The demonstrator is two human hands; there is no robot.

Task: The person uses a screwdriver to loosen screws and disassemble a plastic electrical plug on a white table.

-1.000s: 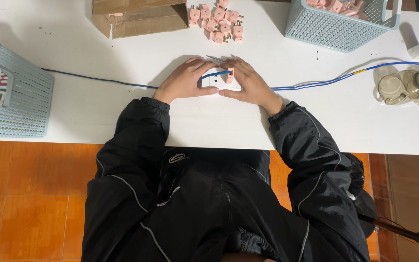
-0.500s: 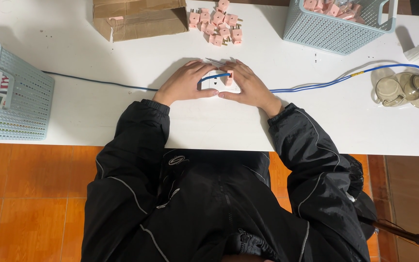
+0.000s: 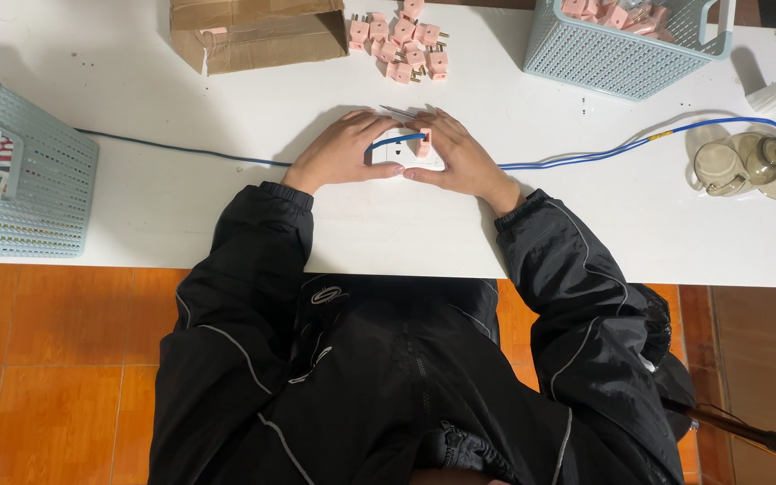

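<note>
Both hands, left hand point(image 3: 345, 149) and right hand point(image 3: 456, 156), grasp a white socket block point(image 3: 397, 150) mid-table, seating a pink plug point(image 3: 424, 140); next, press squarely.

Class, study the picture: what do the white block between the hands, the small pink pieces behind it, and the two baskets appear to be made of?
White block: probably moulded plastic, smooth with a slight sheen and crisp edges.
Pink pieces: likely matt plastic; brass-coloured pins sticking out look like metal.
Baskets, left and right: pale blue plastic, judging by the even perforated grid and rounded rims.
</note>
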